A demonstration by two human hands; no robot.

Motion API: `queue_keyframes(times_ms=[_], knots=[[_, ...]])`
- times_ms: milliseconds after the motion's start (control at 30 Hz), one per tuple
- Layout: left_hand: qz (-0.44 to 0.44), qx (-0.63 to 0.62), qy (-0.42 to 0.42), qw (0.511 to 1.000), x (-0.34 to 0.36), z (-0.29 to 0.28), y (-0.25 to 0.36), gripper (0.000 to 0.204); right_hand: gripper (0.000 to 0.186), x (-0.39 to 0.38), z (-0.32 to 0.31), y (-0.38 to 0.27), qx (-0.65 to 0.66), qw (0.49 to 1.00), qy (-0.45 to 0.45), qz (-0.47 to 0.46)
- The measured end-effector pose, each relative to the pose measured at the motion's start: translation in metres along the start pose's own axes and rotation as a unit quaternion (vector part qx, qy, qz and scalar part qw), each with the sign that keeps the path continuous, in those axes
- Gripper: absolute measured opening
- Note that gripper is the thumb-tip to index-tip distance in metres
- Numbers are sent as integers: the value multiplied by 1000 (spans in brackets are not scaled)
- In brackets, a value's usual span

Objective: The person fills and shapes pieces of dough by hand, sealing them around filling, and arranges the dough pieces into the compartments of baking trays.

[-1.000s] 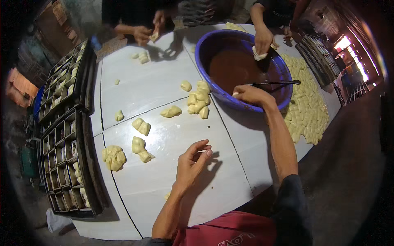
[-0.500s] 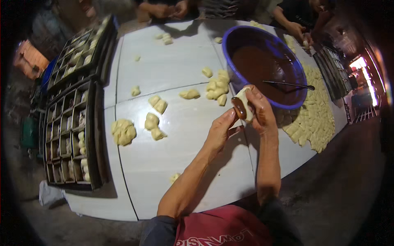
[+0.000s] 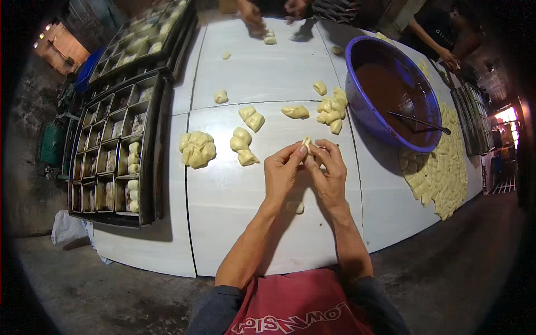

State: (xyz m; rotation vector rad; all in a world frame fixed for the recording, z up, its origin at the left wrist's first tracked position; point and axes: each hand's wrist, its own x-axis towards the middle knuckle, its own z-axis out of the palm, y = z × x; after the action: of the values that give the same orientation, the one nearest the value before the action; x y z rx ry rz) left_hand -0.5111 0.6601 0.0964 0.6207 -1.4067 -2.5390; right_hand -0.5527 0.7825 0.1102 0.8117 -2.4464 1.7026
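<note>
Over the middle of the white table, my left hand and my right hand pinch one small piece of pale dough between thumbs and fingers. Its edges are drawn together at the top, and no brown filling shows on it. Below my hands, between the wrists, lies another dough piece. To the left sit a joined pair of dough pieces and a larger clump of dough. Beyond my hands is a heap of dough pieces.
A blue-purple tub of brown filling stands at the right, a dark utensil in it. Many flat dough pieces cover the table beside it. Divided metal trays line the left side. Co-workers' hands work at the far edge.
Both hands have come left and away from the tub. The dough was open with brown filling against it; now it is pinched together. The view has shifted, and a co-worker's hand reaches onto the table.
</note>
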Motion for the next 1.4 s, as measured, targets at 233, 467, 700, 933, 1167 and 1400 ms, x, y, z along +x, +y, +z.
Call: queue_keyframes(times_ms=[233,467,700,933,1167,1400], knots=[[-20,22,-70,997,0,-2,31,46,18,9,0,-8,256,952,-13,169],[-104,56,-108,987,3,-17,59,41,30,-6,-11,-12,190,970,-125,82],[18,114,-134,984,-17,-28,46,27,19,-8,5,-10,188,982,3,-19],[-7,76,-130,989,-32,-20,29,27,15,-15,21,3,48,989,114,-77],[-78,110,-78,988,-42,-28,30,31,29,-37,3,-20,18,998,-42,-41],[213,532,-54,818,-55,-45,12,33,19,-58,-3,16,-70,976,-182,100]])
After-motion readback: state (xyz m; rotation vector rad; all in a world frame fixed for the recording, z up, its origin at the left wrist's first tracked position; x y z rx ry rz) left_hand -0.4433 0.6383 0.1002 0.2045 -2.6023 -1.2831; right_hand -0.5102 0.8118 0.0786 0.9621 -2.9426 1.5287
